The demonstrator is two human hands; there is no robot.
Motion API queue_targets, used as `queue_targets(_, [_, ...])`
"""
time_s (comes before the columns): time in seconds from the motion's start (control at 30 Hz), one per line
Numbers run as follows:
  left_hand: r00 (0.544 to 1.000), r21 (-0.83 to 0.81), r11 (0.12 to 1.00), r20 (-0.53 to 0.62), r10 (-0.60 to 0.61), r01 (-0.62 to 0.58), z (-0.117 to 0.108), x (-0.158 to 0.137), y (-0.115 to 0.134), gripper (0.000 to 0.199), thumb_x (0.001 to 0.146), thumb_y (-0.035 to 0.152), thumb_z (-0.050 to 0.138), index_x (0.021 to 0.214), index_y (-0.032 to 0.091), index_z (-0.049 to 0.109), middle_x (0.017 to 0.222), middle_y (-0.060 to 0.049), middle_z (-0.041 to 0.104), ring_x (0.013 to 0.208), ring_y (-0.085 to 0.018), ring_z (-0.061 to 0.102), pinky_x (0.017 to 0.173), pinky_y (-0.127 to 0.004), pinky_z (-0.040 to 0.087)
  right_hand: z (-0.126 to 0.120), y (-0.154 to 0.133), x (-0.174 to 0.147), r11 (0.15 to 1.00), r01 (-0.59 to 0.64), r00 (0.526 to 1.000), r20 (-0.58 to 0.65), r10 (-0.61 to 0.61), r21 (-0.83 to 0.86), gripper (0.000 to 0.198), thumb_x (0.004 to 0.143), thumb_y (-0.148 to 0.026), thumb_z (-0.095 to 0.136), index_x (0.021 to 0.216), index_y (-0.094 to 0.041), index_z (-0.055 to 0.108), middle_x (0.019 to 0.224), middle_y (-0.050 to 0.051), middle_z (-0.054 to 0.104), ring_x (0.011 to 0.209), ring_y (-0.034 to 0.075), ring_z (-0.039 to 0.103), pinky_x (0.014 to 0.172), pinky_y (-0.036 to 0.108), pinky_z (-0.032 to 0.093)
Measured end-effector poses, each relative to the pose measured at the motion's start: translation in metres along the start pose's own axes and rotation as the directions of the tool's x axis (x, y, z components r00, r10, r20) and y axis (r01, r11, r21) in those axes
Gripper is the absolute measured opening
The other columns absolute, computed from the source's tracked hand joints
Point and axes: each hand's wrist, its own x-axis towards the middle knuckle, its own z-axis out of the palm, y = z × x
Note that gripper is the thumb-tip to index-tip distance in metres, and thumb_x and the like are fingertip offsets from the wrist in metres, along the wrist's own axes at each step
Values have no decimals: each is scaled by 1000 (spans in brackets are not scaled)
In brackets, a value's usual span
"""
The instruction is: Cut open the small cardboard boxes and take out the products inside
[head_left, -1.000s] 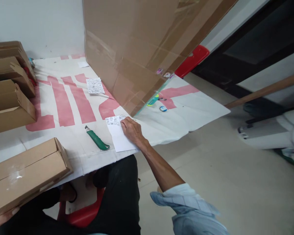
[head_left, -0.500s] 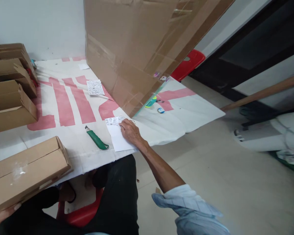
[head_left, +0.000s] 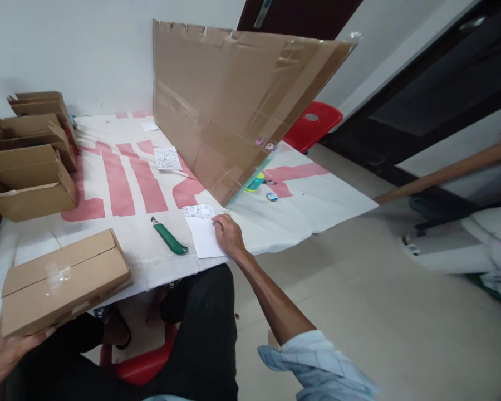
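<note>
My left hand (head_left: 19, 351) holds a closed, taped cardboard box (head_left: 62, 284) from below, its fingers under the near edge. The box is tilted over the table's front edge. My right hand (head_left: 229, 234) rests at the right side of a white sticker sheet (head_left: 206, 239), with small printed labels along its top and a bare lower part. Thumb and fingertips are pinched together over the sheet; what lies between them is too small to make out. A green utility knife (head_left: 170, 238) lies just left of the sheet, blade end pointing away from me.
Several open cardboard boxes (head_left: 33, 189) stand at the left. A large cardboard panel (head_left: 234, 106) rises upright behind the sheet. Another printed sheet (head_left: 167, 159), a tape roll (head_left: 271, 196) and a yellow-green item (head_left: 255, 182) lie on the cloth-covered table (head_left: 317, 195). A red chair (head_left: 317, 125) stands beyond.
My right hand has drawn slightly to the right across the sheet, its fingers now more curled. The box and my left hand show further into view. The camera view has shifted.
</note>
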Motion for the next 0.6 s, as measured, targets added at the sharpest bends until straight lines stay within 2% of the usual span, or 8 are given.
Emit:
queue_targets(0.07, [998, -94, 994, 2, -56, 56, 2, -2, -3, 107, 52, 57, 93, 152, 51, 55, 118, 9, 84, 129, -43, 72, 116, -66, 55, -3, -9, -6, 999, 18, 999, -34, -17, 30, 26, 89, -16, 46, 95, -22, 70, 100, 12, 74, 98, 27, 70, 92, 43, 59])
queue_targets(0.1, [997, -145, 987, 52, -62, 69, 3, -5, -4, 112, 52, 54, 95, 155, 45, 54, 123, 5, 83, 132, -42, 70, 118, -63, 54, -3, -15, -10, 998, 33, 998, -53, -30, 52, 25, 89, -17, 47, 95, -22, 71, 99, 11, 73, 98, 27, 70, 92, 44, 60])
queue_targets(0.17, [991, -244, 967, 129, -43, 73, 4, -9, -3, 116, 51, 50, 98, 157, 31, 53, 136, -5, 78, 137, -43, 66, 121, -59, 52, -3, -31, -19, 992, 82, 988, -136, -68, 101, 22, 91, -20, 50, 95, -23, 72, 97, 10, 73, 94, 26, 70, 88, 43, 60])
queue_targets(0.23, [985, -347, 934, 173, -22, 82, 4, -12, -3, 120, 48, 50, 101, 156, 24, 54, 144, -14, 72, 137, -45, 65, 117, -55, 55, -3, -53, -28, 977, 139, 978, -176, -110, 162, 19, 93, -23, 55, 96, -23, 74, 97, 9, 74, 91, 25, 71, 88, 43, 61])
queue_targets(0.37, [968, -405, 914, 243, 68, 37, 4, -15, -8, 122, 54, 47, 103, 159, 19, 49, 151, -19, 65, 144, -45, 58, 122, -56, 49, -5, -112, -43, 920, 219, 976, -89, -201, 325, 15, 97, -26, 61, 98, -23, 76, 96, 7, 74, 87, 23, 71, 81, 39, 62])
queue_targets(0.43, [967, -442, 897, 221, 125, -15, 5, -17, -10, 124, 54, 48, 103, 161, 20, 47, 158, -19, 59, 150, -46, 51, 126, -56, 44, -7, -143, -48, 887, 238, 968, -25, -249, 396, 15, 100, -27, 61, 100, -23, 75, 97, 7, 74, 86, 22, 71, 78, 36, 61])
queue_targets(0.5, [969, -491, 866, 156, 193, -94, 6, -18, -12, 128, 54, 53, 104, 163, 22, 44, 167, -19, 50, 157, -48, 41, 129, -55, 39, -6, -166, -51, 866, 259, 955, 20, -296, 428, 16, 102, -29, 60, 104, -24, 75, 101, 7, 74, 90, 22, 72, 82, 37, 61])
queue_targets(0.6, [957, -554, 802, 32, 288, -223, 8, -16, -13, 119, 64, 67, 95, 163, 29, 40, 175, -17, 38, 164, -45, 31, 129, -56, 37, 2, -179, -52, 879, 298, 937, 63, -344, 372, 19, 103, -33, 59, 109, -24, 75, 109, 10, 74, 100, 26, 72, 94, 42, 60])
